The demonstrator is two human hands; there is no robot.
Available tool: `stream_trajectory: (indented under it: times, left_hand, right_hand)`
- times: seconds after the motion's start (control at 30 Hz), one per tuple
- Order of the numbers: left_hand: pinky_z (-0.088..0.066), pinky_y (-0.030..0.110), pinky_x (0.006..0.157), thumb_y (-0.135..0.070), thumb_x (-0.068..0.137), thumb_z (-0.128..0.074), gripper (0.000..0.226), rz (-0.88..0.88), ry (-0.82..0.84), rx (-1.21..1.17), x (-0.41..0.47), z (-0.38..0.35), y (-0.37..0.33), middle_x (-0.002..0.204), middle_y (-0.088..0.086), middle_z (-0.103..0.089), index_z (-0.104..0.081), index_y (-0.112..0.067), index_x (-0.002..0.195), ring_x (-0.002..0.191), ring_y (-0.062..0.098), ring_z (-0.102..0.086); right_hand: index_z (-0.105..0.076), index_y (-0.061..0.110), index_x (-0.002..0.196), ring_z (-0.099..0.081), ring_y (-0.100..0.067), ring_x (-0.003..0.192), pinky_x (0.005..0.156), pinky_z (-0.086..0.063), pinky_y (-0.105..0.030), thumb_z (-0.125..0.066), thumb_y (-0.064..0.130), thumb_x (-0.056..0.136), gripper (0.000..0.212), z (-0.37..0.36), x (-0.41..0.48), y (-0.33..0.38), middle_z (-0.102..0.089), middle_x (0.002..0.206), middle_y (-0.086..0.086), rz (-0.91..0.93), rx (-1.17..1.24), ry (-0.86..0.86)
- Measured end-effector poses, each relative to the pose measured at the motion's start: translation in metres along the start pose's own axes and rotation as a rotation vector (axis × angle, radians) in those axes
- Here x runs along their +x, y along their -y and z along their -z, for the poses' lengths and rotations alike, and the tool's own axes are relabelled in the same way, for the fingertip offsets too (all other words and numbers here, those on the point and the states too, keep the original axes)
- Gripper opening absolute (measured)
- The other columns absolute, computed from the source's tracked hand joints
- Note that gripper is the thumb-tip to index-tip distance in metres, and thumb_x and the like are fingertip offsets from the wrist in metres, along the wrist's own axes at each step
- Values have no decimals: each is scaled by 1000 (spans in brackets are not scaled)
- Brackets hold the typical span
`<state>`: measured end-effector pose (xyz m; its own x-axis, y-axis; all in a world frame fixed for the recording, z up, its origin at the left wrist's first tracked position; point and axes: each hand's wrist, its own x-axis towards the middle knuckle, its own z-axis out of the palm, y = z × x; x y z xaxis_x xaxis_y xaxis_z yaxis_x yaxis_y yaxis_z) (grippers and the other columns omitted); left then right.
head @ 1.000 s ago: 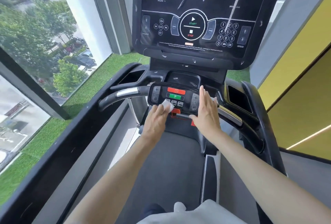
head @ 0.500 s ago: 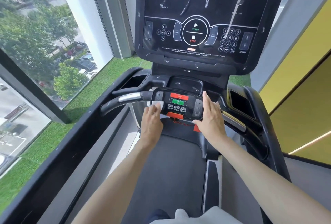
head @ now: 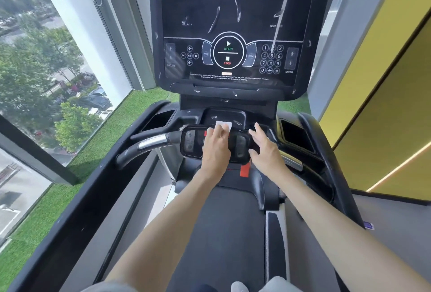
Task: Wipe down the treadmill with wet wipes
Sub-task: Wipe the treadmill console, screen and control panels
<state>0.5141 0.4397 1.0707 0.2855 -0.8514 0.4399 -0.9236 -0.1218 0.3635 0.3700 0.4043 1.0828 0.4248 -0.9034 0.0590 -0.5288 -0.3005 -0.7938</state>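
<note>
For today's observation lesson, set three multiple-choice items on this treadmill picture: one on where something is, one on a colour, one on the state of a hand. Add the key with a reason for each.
1. Where is the white wipe?
A. On the running belt
B. Under the left hand, on the small control panel
C. On the green turf

2. What colour is the word START on the console?
A. Red
B. Green
C. White

3. How is the right hand?
A. Open, fingers spread at the panel's right side
B. Gripping the wipe
C. Curled round the handlebar

Key: 1 B, the wipe pokes out beyond the left fingertips over the panel; 2 B, its letters are green; 3 A, its fingers are straight and hold nothing.
</note>
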Motion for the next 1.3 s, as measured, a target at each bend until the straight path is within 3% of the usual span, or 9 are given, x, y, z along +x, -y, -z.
stream_trajectory:
  times: [0.3,0.37,0.47,0.63,0.9,1.0,1.13,1.2,1.3]
  left_hand:
    - [-43,27,57,13,59,-70,48,-448,84,17,-6,-11,-28,95,5,-54,-67,-6,103,71,21,-42]
    - [-43,30,57,9,71,-56,34,-543,89,56,-12,-16,-24,100,1,-45,-68,-6,99,77,19,-36]
    - [-42,31,52,3,70,-21,52,-632,83,60,-16,-16,-16,94,0,-33,-67,-1,95,72,21,-37]
    - [-45,28,56,9,59,-21,57,-785,168,167,-23,-11,-3,92,0,-36,-66,-4,91,74,19,-34]
    - [-49,32,68,-7,70,-72,14,-993,291,397,-15,9,19,82,-2,-54,-72,-21,70,82,18,-39]
    - [-46,29,73,-9,74,-70,15,-921,482,585,-14,31,8,90,-3,-58,-74,-23,77,85,18,-52]
    - [-48,26,80,6,90,-46,39,-461,982,513,12,83,15,115,2,-68,-70,-14,113,94,20,-64]
    - [-51,16,78,7,92,-46,42,-312,944,269,36,115,22,113,-5,-70,-72,-20,113,90,11,-67]
    - [-42,8,50,4,90,-48,41,-11,642,-87,50,132,26,95,-6,-69,-71,-23,110,65,6,-58]
  right_hand:
    - [-19,7,150,-35,-26,138,110,-30,-29,-42,-14,85,73,3,-19,-21,-38,149,-13,-28,24,-212]
    - [-20,8,150,-33,-24,139,112,-28,-26,-39,-17,84,74,4,-22,-27,-35,151,-11,-33,28,-228]
    - [-20,10,151,-35,-22,138,110,-29,-22,-36,-19,81,77,4,-26,-32,-35,152,-9,-67,22,-218]
    - [-19,11,151,-32,-23,140,109,-28,-25,-39,-16,82,77,-6,-39,-35,-34,152,-9,-79,-74,-182]
    - [-19,8,151,-30,-24,140,112,-28,-30,-41,-12,85,72,-6,-44,-24,-33,152,-11,-67,-122,-147]
    - [-19,7,151,-35,-28,135,108,-31,-30,-41,-10,86,71,0,-44,-15,-39,146,-15,-72,-160,-122]
    - [-20,11,151,-43,-31,126,99,-36,-31,-43,-7,86,71,26,-39,-4,-48,136,-17,-94,-253,6]
    - [-27,8,149,-45,-31,127,103,-36,-32,-44,-7,86,67,43,-27,5,-49,138,-19,-118,-241,-26]
    - [-45,4,137,-50,-28,125,106,-37,-32,-47,-9,84,55,52,-7,29,-54,135,-18,-133,-59,-99]
